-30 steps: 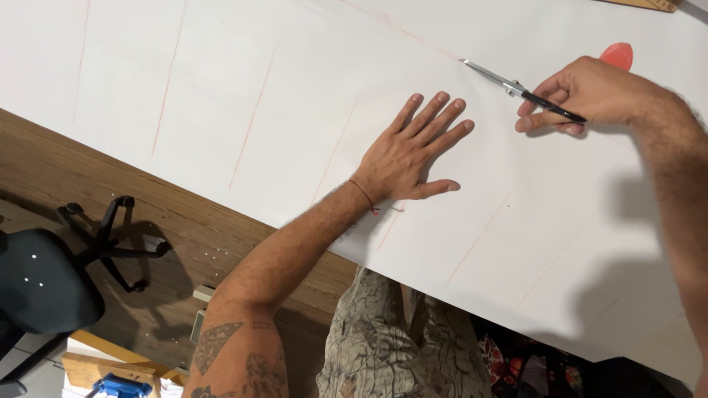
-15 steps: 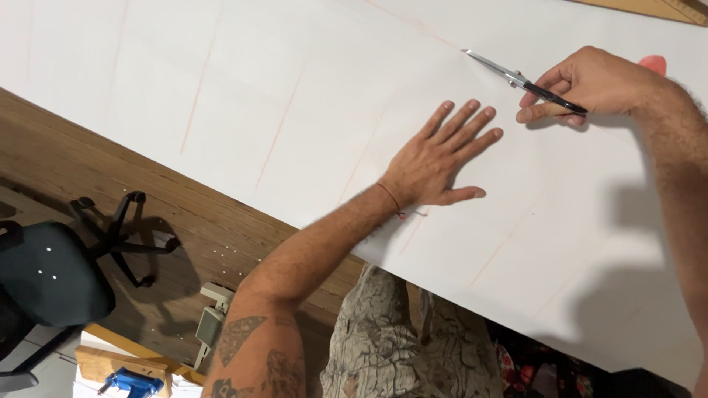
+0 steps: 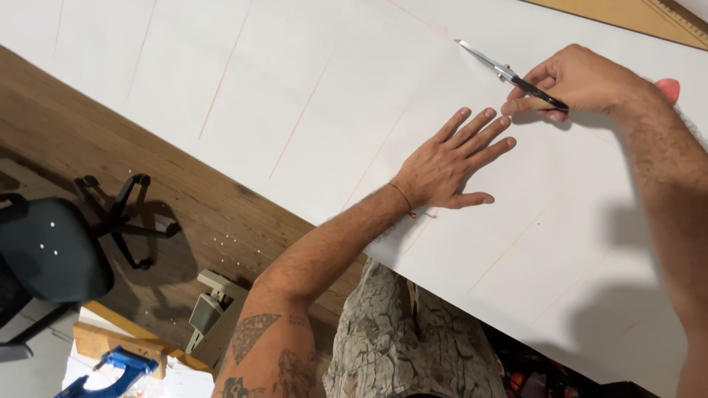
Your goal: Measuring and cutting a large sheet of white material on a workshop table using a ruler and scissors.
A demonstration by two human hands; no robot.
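Observation:
A large white sheet with faint red ruled lines covers the work table. My left hand lies flat on it, fingers spread, pressing the sheet down. Just above and to the right, my right hand grips a pair of black-handled scissors, whose silver blades point up and left along the sheet. The blade tips sit close to my left fingertips. A small red object peeks out behind my right wrist.
A wooden floor lies left of the table edge. A dark swivel chair stands at the lower left, with a blue clamp and wooden pieces below it. A brown board with a ruler sits at the top right.
Both hands have shifted slightly rightward in view as the head moved. The scissors stay in my right hand, my left hand stays flat on the sheet, now closer to the scissors.

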